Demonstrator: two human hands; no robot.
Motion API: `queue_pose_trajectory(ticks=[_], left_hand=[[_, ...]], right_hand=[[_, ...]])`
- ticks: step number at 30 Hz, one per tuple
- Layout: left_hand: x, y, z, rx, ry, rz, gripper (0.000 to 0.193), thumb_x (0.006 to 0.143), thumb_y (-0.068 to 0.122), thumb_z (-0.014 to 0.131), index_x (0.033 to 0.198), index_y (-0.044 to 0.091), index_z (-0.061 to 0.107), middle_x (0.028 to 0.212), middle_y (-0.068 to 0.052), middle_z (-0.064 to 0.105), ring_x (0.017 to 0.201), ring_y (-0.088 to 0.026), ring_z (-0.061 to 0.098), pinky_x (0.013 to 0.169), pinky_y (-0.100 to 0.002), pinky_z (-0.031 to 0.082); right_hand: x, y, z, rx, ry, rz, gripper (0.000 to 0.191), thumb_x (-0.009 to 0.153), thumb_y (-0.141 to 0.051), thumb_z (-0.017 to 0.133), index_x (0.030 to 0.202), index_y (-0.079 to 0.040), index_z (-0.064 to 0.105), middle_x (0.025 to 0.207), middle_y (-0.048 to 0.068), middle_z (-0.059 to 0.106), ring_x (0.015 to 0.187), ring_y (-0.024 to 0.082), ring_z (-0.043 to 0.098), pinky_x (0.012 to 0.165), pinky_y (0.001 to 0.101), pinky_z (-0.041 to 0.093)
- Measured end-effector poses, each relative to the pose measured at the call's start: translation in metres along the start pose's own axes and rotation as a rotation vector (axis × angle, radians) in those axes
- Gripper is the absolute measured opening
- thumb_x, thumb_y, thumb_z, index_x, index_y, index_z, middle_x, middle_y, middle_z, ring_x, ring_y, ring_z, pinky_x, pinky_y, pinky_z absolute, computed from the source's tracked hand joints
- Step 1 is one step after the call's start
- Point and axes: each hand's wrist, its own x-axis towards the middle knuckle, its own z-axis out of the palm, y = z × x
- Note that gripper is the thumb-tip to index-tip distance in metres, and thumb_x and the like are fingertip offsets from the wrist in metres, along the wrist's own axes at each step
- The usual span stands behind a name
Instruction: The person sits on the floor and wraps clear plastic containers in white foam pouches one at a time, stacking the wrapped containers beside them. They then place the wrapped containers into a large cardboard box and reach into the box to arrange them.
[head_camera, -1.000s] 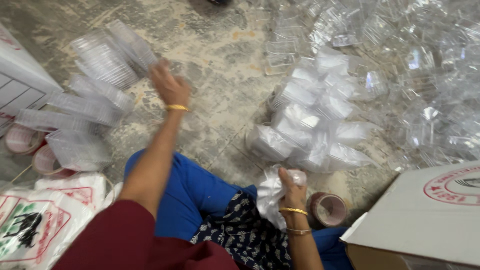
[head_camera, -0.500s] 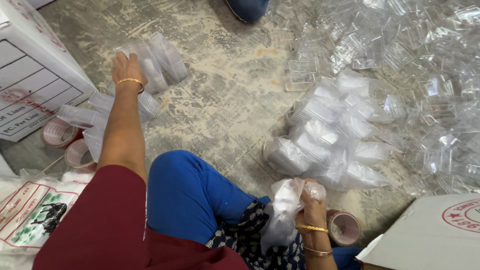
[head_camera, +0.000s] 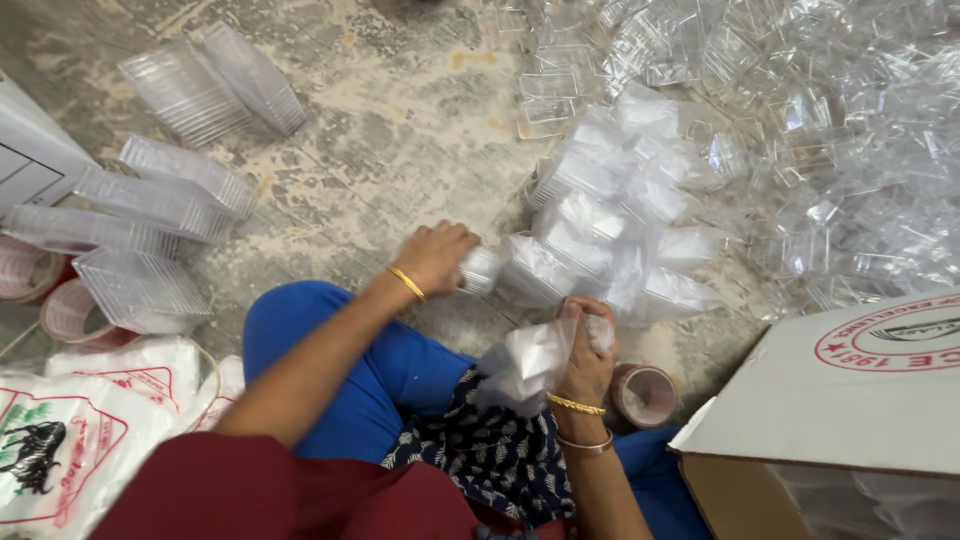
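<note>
- head view, nearest first: the right hand (head_camera: 588, 345) sits by the lap, fingers clamped on a thin clear plastic bag (head_camera: 525, 362) that hangs crumpled and slack from the fist, its mouth not visibly open.
- just beside that wrist, a roll of brown packing tape (head_camera: 643, 394) rests on the floor against a white cardboard box with a red round stamp (head_camera: 850, 400).
- a little farther out, the left hand (head_camera: 436, 256) has its fingers curled shut around a small clear plastic container (head_camera: 482, 270), which pokes out past the knuckles, just beside the heap of bagged clear containers (head_camera: 615, 230).
- judged from this, the step is bagging: container in one hand, bag in the other, well apart; the next move calls for opening the bag's mouth and bringing the two together.
- farther left, nested stacks of clear plastic trays (head_camera: 170, 200) lie on the concrete floor (head_camera: 400, 120).
- farthest right, loose clear plastic boxes (head_camera: 830, 130) lie scattered in a glinting pile.
</note>
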Motion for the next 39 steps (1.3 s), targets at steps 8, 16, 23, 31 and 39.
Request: queue_pose_trajectory(ticks=[8, 16, 23, 31, 39], left_hand=[[-0.066, 0.160, -0.038, -0.706, 0.549, 0.120, 0.030, 0.095, 0.038, 0.072, 0.107, 0.012, 0.065, 0.119, -0.008, 0.061, 0.116, -0.022, 0.059, 0.101, -0.036, 0.052], [-0.089, 0.108, -0.033, -2.033, -0.104, -0.373, 0.028, 0.096, 0.030, 0.055, 0.092, 0.004, 0.063, 0.080, -0.003, 0.069, 0.069, -0.011, 0.066, 0.068, -0.024, 0.057], [-0.112, 0.026, -0.042, -1.928, -0.155, -0.136, 0.022, 0.080, 0.000, 0.073, 0.096, 0.007, 0.061, 0.066, 0.005, 0.057, 0.049, -0.003, 0.049, 0.044, -0.020, 0.038], [-0.038, 0.028, 0.003, -0.455, 0.731, -0.327, 0.033, 0.086, 0.008, 0.065, 0.117, 0.014, 0.071, 0.075, -0.016, 0.067, 0.063, -0.029, 0.062, 0.060, -0.039, 0.048], [0.015, -0.036, 0.052, -0.993, 0.185, -0.767, 0.022, 0.086, 0.016, 0.063, 0.097, 0.007, 0.079, 0.072, -0.014, 0.069, 0.064, -0.026, 0.066, 0.059, -0.037, 0.050]], right_hand=[[-0.010, -0.007, 0.010, -0.101, -0.061, -0.031, 0.033, 0.112, -0.037, 0.056, 0.100, -0.007, 0.060, 0.088, -0.001, 0.059, 0.076, 0.008, 0.054, 0.065, 0.0230, 0.046], [-0.011, -0.018, -0.008, 0.065, -0.097, 0.696, 0.066, 0.094, -0.037, 0.069, 0.139, 0.010, 0.061, 0.104, 0.000, 0.077, 0.094, 0.002, 0.068, 0.072, 0.0043, 0.043], [-0.003, 0.022, -0.070, 0.049, -0.413, 0.397, 0.062, 0.084, -0.006, 0.086, 0.125, -0.026, 0.043, 0.081, 0.001, 0.063, 0.067, 0.012, 0.057, 0.059, 0.0295, 0.051], [0.028, 0.076, 0.020, -0.547, 0.052, -0.068, 0.020, 0.092, -0.029, 0.070, 0.096, -0.011, 0.065, 0.086, 0.006, 0.070, 0.063, 0.017, 0.065, 0.052, 0.0374, 0.057], [0.045, 0.154, 0.017, -0.702, 0.093, 0.200, 0.040, 0.095, -0.041, 0.064, 0.112, -0.005, 0.072, 0.086, 0.015, 0.075, 0.074, 0.024, 0.072, 0.066, 0.0380, 0.055]])
